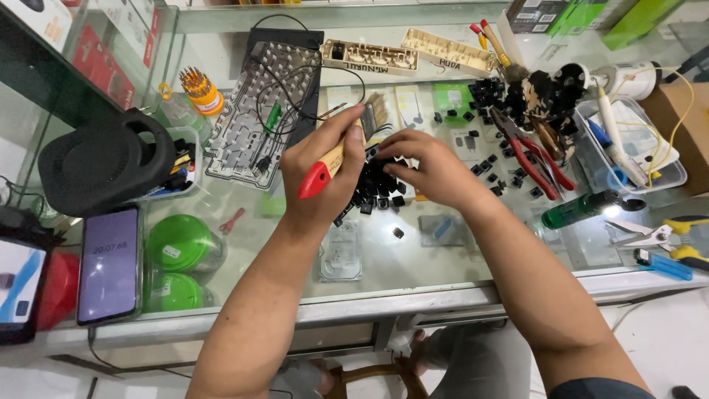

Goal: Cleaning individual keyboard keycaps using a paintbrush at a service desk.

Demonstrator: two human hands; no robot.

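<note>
My left hand (319, 171) is curled tight around a paintbrush (341, 151). The brush has a smooth wooden handle with a shiny red tip, and stiff pale bristles at the far end. My right hand (432, 168) is beside it, with the fingers bent down and pinched together on the pile of black keys (375, 189). The keys are little square plastic caps, and the pile lies on the glass counter (413, 258), right under both hands.

Nearer to me than the pile, one black key (398, 233) lies alone on the glass. To the left of the pile sit two round green lids (177, 244) and a flat phone (108, 264) with a purple screen. A chunky black speaker (103, 161) with a handle stands behind the phone.

To the right of the pile are red pliers (533, 164) with rubbery handles, and a green flashlight (587, 207) that glows at its tip. A clear plastic box (668, 177) sits past them.

Farther than the pile, a grey keyboard plate (251, 118) full of small square holes lies flat with thin black wires across it. A small orange screwdriver set (201, 89) stands left of it. Two long cream plastic strips (369, 56) lie at the far edge, next to another heap of black keys (491, 92).
</note>
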